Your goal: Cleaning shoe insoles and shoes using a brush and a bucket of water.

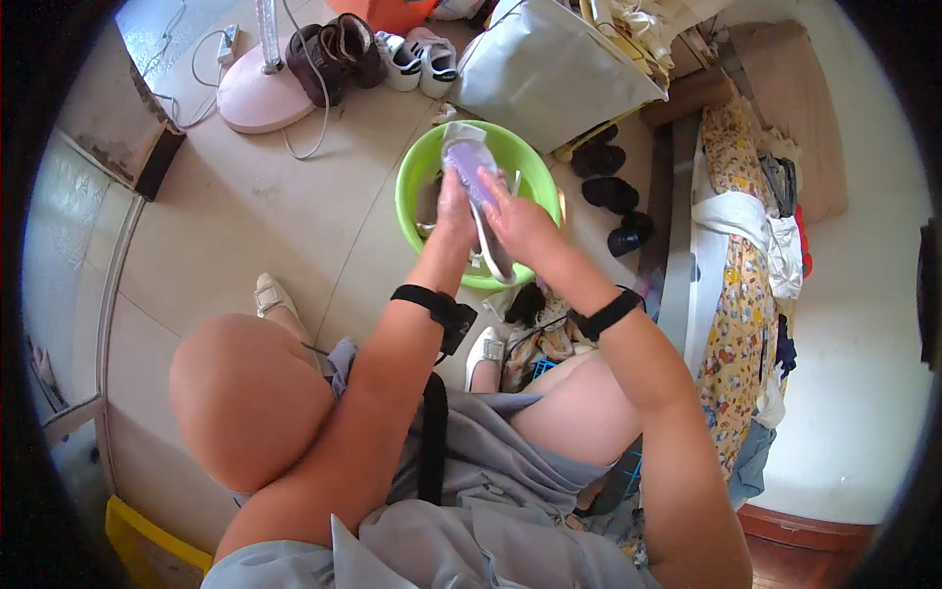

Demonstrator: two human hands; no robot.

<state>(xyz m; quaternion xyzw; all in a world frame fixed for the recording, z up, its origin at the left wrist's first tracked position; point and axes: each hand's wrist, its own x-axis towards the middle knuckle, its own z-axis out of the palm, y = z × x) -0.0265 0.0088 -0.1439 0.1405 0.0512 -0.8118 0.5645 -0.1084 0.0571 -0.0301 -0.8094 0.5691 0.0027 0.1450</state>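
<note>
Room: pale tiled floor [343, 196], green basin [538, 175] standing on it; all places relative to that basin. Far-left: round pink base [257, 106] with a clear stem, brown footwear [339, 59]. Just beyond: white sneakers [420, 61]. Far-right: big silvery-white box-like container [549, 74], yellowish stuff at its top right. Right: row of black footwear [610, 193], then a bed edge with yellow patterned fabric [741, 324].

Basin contents: a greyish item [428, 201] against the left inner side, some thin whitish bits at the right and near sides. Hands cover most of the rest, can't identify it.

Main thing: long, flat shoe-like item [469, 165], white with a lavender face, held over the basin. It slants from the far rim down to the near-right rim. Exact type unclear.

Hands: both over the basin, close together. Left hand [451, 206] grips the item's left side, fingers pointing away from the body. Right hand [520, 221] grips from the right, fingers spread over the lavender face. Both grasping, neither free. Forearms reach in from the basin's near side, converging; black strap on each wrist.
</note>
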